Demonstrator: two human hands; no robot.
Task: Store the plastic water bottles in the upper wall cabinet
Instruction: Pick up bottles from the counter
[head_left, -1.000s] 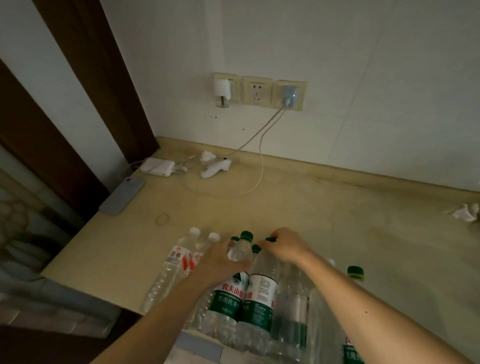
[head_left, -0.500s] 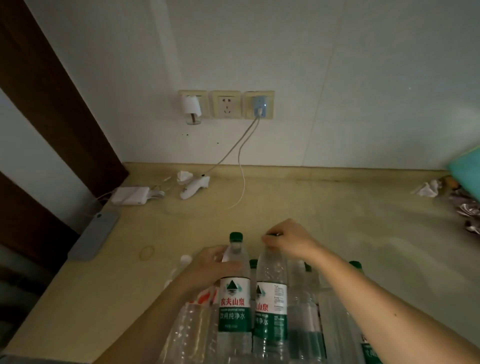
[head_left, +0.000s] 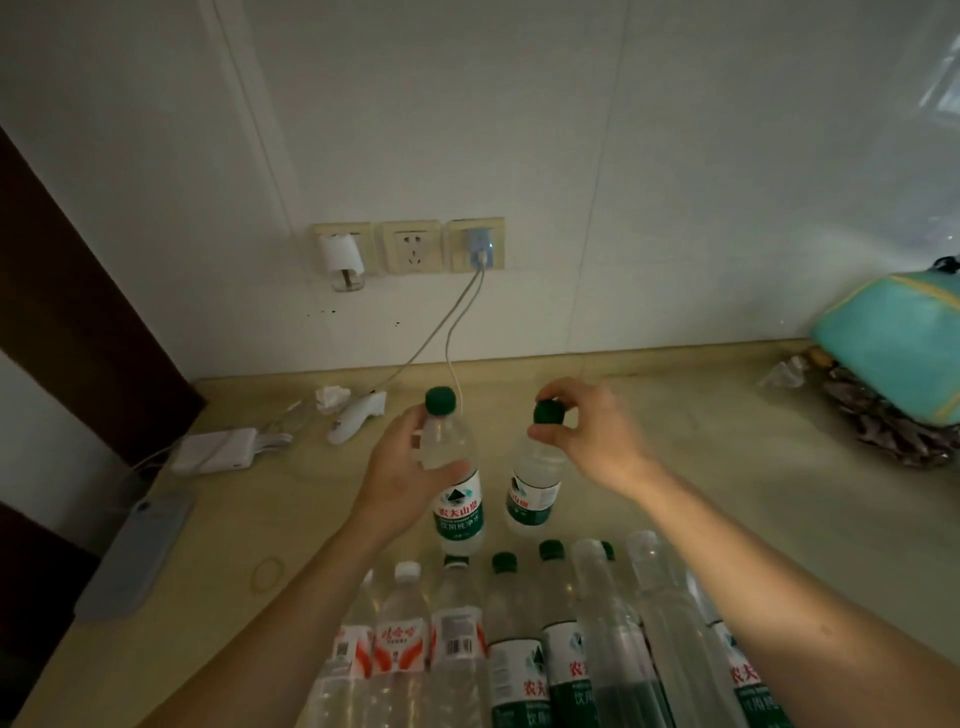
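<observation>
Left hand (head_left: 410, 467) wraps the shoulder of a clear plastic green-capped water bottle (head_left: 453, 483), right hand (head_left: 592, 436) pinches the green cap of a second like bottle (head_left: 532, 488), both lifted above the beige surface (head_left: 675, 467), just behind the row of standing bottles (head_left: 519, 639) at its near edge.

Dim indoor light, soft blur, warped edges

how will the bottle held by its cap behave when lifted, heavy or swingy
The bottle looks clear and empty, so probably light. The right hand pinches only its green cap, so it may swing. Thin plastic would likely dent if squeezed.
</observation>
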